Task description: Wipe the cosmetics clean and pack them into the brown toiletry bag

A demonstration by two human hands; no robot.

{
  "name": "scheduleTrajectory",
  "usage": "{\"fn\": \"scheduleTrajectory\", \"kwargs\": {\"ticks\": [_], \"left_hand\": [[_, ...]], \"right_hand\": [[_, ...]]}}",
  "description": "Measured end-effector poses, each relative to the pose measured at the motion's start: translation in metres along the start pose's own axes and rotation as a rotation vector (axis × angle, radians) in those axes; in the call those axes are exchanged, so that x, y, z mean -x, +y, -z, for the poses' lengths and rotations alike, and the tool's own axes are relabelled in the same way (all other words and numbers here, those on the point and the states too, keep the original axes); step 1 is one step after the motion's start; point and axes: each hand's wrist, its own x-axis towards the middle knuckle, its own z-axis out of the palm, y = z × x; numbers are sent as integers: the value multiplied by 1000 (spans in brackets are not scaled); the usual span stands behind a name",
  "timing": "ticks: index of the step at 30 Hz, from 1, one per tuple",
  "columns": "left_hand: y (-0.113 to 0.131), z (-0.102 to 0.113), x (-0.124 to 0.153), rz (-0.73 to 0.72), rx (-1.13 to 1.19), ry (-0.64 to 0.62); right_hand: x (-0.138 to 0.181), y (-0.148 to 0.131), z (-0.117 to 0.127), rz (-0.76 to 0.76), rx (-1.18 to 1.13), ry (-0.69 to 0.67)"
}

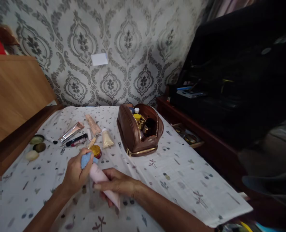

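Note:
My right hand [121, 183] is wrapped round the body of a pale pink squeeze tube [98, 174], which slants with its flat end toward me. At the tube's upper end, my left hand [76, 169] is closed on a light blue cloth [85, 160] pressed against it. Just beyond that cloth sits a small jar with a gold lid [96, 150]. Farther back lie a cream tube with a white cap [107, 138], a peach tube [93, 124], a shiny silvery-pink tube [72, 131] and a slim dark cosmetic stick [76, 140].
A brown cosmetic bag [127, 129] stands unzipped, holding several bottles and jars. Rounded stone-like pieces [32, 155] lie at the left. The table wears a white printed cloth [181, 193]. A wooden panel [17, 87] rises at left; a dark piece of furniture [229, 58] borders the right.

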Motion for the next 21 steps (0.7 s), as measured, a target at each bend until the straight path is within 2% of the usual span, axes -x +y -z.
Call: {"fn": "scheduleTrajectory", "kwargs": {"ticks": [3, 5, 7, 9, 12, 14, 16, 18, 21], "left_hand": [[2, -3, -6, 24, -81, -81], [3, -6, -11, 80, -141, -149], [4, -9, -16, 131, -180, -195], [5, -9, -21, 160, -183, -215], [5, -6, -27, 164, -110, -211], [5, -4, -30, 143, -31, -198], [7, -2, -31, 127, 52, -179], [9, -1, -31, 125, 126, -157], [11, 0, -30, 123, 184, -133]], "right_hand": [[3, -4, 0, 88, 600, 350], [4, -6, -1, 88, 969, 507], [5, -6, -2, 71, 1131, 556], [5, -6, -3, 95, 1143, 577], [4, -5, -2, 163, 992, 639], [3, -5, -1, 247, 752, 583], [1, -4, 1, 277, 379, 406], [0, -4, 1, 229, -4, 200], [0, -4, 0, 167, -311, -1]]}}
